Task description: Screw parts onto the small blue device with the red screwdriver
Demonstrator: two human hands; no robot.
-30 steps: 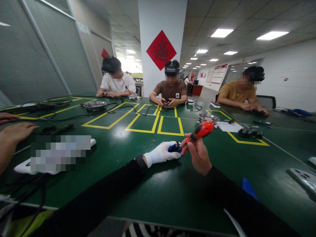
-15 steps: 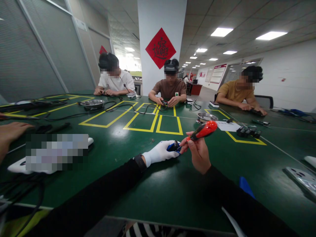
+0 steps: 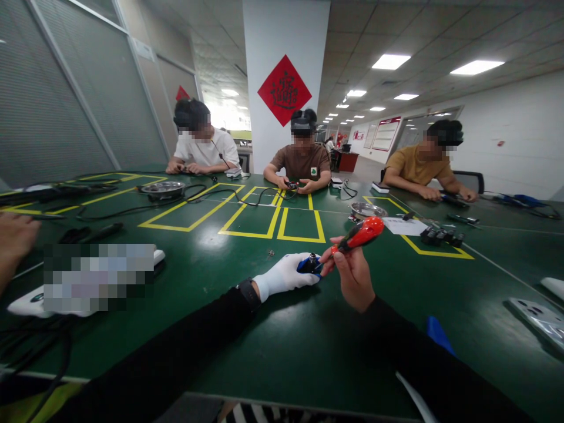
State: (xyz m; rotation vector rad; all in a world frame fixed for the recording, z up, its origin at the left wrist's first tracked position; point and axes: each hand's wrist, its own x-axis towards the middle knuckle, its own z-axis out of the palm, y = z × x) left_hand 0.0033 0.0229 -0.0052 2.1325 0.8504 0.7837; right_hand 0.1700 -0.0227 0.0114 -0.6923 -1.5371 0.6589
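Observation:
My left hand, in a white glove with blue palm and fingertips, is closed around a small black part with a round metal-rimmed top. My right hand, bare, grips a red and black screwdriver by the front of its handle. The handle tilts up to the right, and its lower end points down at the black part. My right fingertips are close beside the glove; whether the tip touches the part is hidden. A little pile of screws lies on the green table just beyond my left hand.
Two metal bowls stand farther back. Several black parts sit by a white paper at right. A phone lies far right, a white device at left. Another person's hand is at the left edge; three people sit opposite.
My hands and the screwdriver hold almost the same pose. The view has shifted slightly. The other person's hand at the left edge has drawn back leftward.

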